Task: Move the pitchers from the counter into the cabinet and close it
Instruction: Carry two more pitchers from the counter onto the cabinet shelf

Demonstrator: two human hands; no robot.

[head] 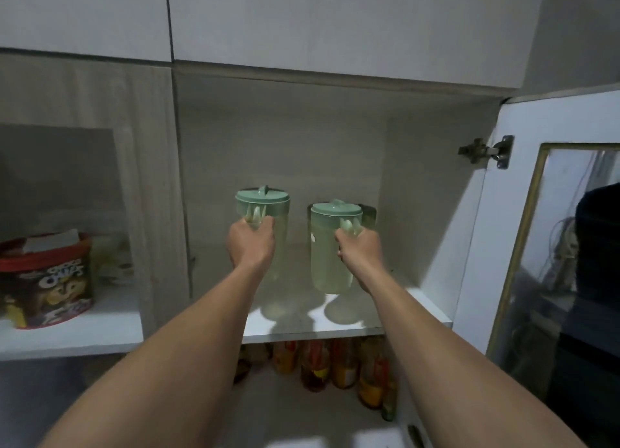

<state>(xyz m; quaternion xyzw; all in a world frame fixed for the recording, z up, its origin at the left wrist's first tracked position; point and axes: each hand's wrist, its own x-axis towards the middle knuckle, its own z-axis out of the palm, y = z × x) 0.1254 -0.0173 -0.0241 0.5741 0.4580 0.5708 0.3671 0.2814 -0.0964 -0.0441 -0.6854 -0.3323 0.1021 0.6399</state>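
Note:
Two clear pitchers with pale green lids are inside the open cabinet, above its white shelf (422, 308). My left hand (250, 243) grips the handle of the left pitcher (263, 199). My right hand (360, 246) grips the handle of the right pitcher (327, 256). Both pitchers are upright and side by side. Whether their bases touch the shelf I cannot tell. The cabinet door (523, 213) with a gold-framed glass pane is swung open on the right.
A red-lidded cereal tub (50, 280) stands in the compartment to the left, behind a divider panel (157, 196). Several bottles (342, 367) stand on the counter below the shelf. Closed upper doors (302, 21) run overhead. A hinge (486, 150) sits at the right.

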